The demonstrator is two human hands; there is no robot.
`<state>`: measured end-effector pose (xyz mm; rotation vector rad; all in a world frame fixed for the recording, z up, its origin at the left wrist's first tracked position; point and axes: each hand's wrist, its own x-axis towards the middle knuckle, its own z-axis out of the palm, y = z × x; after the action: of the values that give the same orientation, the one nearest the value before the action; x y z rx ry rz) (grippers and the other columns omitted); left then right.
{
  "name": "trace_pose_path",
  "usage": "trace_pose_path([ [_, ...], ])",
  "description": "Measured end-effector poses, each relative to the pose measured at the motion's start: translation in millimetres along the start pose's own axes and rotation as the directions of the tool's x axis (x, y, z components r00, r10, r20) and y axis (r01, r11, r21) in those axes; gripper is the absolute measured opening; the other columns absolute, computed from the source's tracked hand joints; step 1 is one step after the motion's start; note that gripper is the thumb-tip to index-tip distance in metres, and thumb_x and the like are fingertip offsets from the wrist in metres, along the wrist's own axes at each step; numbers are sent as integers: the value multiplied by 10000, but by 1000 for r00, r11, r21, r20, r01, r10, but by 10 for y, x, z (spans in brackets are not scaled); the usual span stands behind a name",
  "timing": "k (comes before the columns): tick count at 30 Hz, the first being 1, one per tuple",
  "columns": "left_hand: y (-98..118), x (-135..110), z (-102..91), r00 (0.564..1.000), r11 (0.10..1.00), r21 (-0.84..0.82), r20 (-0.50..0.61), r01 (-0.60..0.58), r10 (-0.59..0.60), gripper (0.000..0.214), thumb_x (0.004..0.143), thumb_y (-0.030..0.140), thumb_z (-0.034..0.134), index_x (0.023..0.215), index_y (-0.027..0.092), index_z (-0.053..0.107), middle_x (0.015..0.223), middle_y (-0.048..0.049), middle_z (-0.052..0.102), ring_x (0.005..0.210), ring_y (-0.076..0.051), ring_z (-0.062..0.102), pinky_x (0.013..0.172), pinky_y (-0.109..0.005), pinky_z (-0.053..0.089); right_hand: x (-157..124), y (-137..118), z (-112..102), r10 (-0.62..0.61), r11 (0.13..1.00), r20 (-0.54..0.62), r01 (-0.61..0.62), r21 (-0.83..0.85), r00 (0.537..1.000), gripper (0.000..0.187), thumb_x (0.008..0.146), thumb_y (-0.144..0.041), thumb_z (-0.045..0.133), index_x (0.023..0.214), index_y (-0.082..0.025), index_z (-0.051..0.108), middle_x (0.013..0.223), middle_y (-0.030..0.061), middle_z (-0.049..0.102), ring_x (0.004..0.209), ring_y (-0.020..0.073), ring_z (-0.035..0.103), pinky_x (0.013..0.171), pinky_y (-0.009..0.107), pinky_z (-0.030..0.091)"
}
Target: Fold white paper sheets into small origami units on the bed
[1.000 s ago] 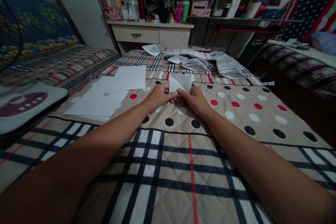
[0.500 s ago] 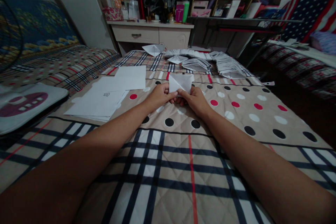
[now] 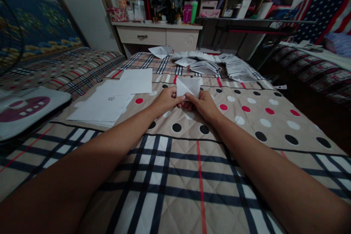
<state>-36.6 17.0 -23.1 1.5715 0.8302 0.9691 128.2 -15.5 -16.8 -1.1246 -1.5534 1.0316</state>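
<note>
Between my two hands a folded white paper [image 3: 189,85] is held up just above the bedspread, a diagonal crease across its face. My left hand [image 3: 170,98] grips its lower left side, thumb on the front. On the lower right, my right hand [image 3: 202,102] pinches it with the thumb near the bottom edge. Most of the other fingers are behind the paper or curled below it. Flat white sheets [image 3: 105,98] lie to the left, one bearing a small dark drawing. Beyond the hands are rows of folded papers [image 3: 238,67] and a single folded piece [image 3: 160,52].
A checked and dotted bedspread [image 3: 175,175] covers the surface under my arms. At left rests a white item with a purple oval [image 3: 24,108]. A white dresser [image 3: 153,34] with bottles stands at the far end, beside a desk [image 3: 255,21] with shelves.
</note>
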Motion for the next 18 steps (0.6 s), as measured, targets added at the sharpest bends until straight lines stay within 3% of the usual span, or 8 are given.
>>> trace_pose_path([
  [18, 21, -11, 3, 1000, 1000, 2, 5, -2, 2, 131, 809, 157, 713, 866, 99, 610, 645, -5, 660, 538, -82, 607, 541, -185, 495, -8, -15, 5, -3, 1000, 1, 3, 2, 1000, 416, 818, -529, 650, 647, -151, 641, 571, 42, 653, 480, 123, 566, 482, 232, 450],
])
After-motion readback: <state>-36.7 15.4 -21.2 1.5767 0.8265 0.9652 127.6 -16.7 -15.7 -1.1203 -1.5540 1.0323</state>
